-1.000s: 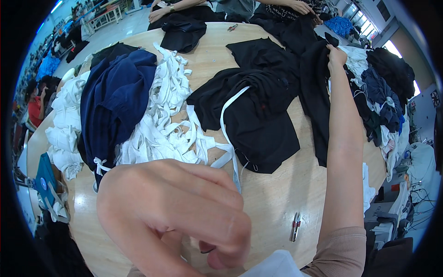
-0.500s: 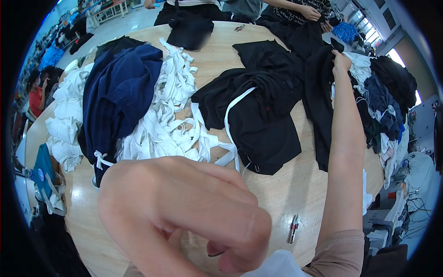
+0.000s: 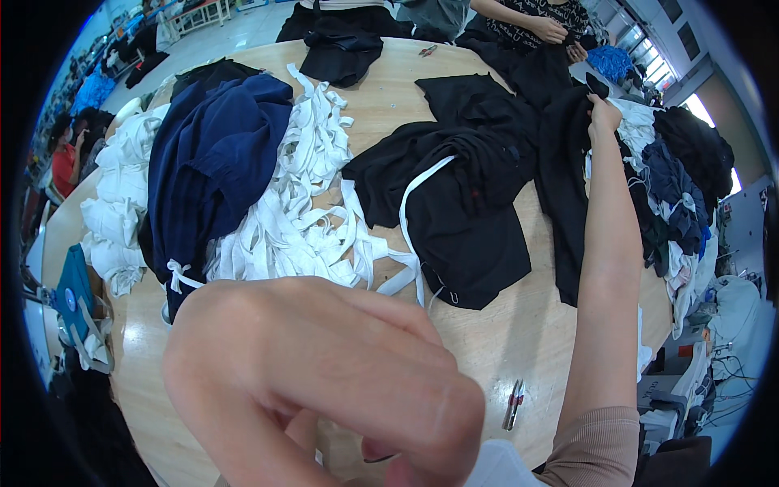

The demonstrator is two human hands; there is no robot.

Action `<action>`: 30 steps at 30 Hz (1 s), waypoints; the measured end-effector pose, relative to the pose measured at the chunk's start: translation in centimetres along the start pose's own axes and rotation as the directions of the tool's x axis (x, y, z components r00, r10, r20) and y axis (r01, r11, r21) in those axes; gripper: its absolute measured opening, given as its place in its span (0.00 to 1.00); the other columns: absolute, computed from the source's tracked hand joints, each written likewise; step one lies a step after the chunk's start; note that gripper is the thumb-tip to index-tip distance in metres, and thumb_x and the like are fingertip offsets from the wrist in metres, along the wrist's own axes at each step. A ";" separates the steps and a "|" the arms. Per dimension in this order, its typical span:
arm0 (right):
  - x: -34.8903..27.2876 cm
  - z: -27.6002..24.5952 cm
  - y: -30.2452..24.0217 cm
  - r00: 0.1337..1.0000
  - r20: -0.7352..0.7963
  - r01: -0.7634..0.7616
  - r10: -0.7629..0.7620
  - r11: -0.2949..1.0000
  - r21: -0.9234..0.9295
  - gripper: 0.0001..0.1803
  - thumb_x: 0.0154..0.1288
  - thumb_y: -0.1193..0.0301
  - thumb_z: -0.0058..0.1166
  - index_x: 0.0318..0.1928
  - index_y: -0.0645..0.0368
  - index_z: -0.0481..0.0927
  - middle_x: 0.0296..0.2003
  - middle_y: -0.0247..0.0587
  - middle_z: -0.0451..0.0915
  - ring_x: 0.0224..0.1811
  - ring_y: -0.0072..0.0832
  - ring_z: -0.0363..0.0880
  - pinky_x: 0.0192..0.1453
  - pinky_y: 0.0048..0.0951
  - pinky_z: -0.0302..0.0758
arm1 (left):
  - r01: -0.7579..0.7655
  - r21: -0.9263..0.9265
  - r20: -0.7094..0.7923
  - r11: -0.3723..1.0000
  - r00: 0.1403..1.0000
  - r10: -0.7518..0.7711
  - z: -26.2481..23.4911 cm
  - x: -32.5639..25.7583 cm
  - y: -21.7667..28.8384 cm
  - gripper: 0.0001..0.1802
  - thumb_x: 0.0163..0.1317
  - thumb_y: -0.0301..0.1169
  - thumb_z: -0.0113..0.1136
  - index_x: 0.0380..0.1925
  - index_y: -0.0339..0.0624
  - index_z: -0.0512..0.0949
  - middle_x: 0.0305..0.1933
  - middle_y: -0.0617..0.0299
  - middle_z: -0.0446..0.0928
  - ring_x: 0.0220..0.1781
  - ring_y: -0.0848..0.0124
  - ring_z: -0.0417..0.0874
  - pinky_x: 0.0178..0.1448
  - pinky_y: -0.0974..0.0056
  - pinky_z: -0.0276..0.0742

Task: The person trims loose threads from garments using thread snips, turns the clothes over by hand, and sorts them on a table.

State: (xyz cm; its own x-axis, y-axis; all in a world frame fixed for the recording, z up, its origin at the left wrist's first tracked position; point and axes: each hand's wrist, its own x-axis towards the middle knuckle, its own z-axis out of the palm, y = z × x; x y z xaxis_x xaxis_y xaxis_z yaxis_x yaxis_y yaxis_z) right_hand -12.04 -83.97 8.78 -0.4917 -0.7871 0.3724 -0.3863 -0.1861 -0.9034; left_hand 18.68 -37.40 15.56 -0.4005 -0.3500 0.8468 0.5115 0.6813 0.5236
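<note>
My right hand [image 3: 604,109] reaches far across the round wooden table [image 3: 503,341] and is shut on the top edge of a black garment [image 3: 568,187] that hangs down along my forearm. My left hand [image 3: 324,381] is very close to the camera and fills the lower middle of the view. Its fingers are curled, and I cannot see whether anything is inside them. A bit of white cloth [image 3: 495,471] shows just below it. In the middle of the table lies another black garment [image 3: 462,211] with a white strap [image 3: 414,203] across it.
A heap of white straps [image 3: 300,211] and a navy garment [image 3: 211,162] lie on the left. Small snips [image 3: 513,403] rest near the front edge. Dark and blue clothes [image 3: 673,187] are piled on the right. Another person's hands [image 3: 560,32] work at the far edge.
The view has shifted a little. My right hand keeps its hold on the black garment, and my left hand stays curled close to the camera.
</note>
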 end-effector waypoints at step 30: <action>-0.3 3.1 8.7 0.966 0.175 -0.249 0.192 0.876 0.413 0.08 0.51 0.86 0.56 0.34 0.69 0.80 0.29 0.40 0.78 0.28 0.28 0.78 0.34 0.26 0.79 | 0.016 0.049 0.095 0.999 0.995 -0.021 -4.6 -3.3 -1.0 0.16 0.51 0.44 0.69 0.33 0.51 0.76 0.33 0.66 0.73 0.32 0.76 0.74 0.42 0.64 0.67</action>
State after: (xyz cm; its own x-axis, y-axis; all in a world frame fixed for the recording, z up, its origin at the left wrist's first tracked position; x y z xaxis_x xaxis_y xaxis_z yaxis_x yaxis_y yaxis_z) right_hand -12.86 -87.12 0.12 -0.4121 -0.8989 0.1491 0.1067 -0.2101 -0.9718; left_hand 22.98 -39.87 12.70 -0.4819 -0.3012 0.8229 0.4669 0.7064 0.5320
